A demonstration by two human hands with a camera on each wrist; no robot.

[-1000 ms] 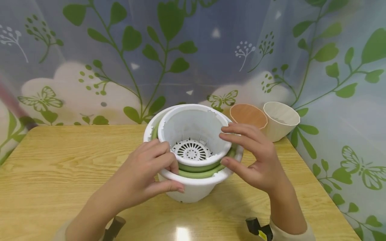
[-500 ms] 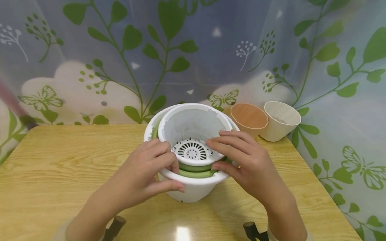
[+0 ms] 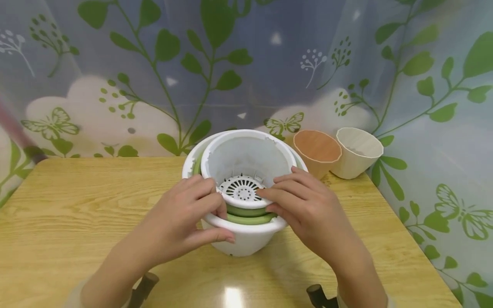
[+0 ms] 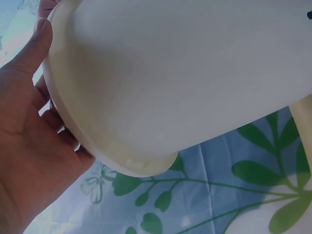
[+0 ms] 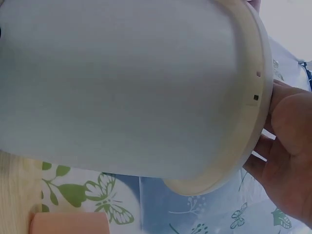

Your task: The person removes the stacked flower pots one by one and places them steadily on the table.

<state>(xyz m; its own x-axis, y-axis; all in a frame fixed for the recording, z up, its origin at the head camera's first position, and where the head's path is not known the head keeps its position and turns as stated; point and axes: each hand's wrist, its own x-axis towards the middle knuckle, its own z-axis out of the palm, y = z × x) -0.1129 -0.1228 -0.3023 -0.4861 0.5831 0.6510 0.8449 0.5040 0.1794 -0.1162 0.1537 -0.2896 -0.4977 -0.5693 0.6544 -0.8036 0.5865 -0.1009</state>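
A stack of nested plastic flower pots stands at the middle of the table: a large white pot (image 3: 242, 244) outside, green rims (image 3: 250, 220) within it, and a smaller white pot (image 3: 246, 154) with a slotted bottom innermost. My left hand (image 3: 185, 214) grips the outer pot's front-left rim, thumb outside and fingers curled over the edge. At the front right, my right hand (image 3: 308, 205) pinches the inner white pot's rim, fingertips inside and thumb below the edge. The large pot's smooth wall (image 4: 185, 78) fills much of the left wrist view.
Behind and to the right of the stack stand an orange pot (image 3: 317, 147) and a cream pot (image 3: 358, 149), side by side. A patterned curtain (image 3: 154, 85) hangs along the back and right of the wooden table (image 3: 96, 205).
My right hand has moved left along the rims, and its fingers have come over the inner pot's edge. The left hand keeps its hold on the outer rim; the pots look unmoved.
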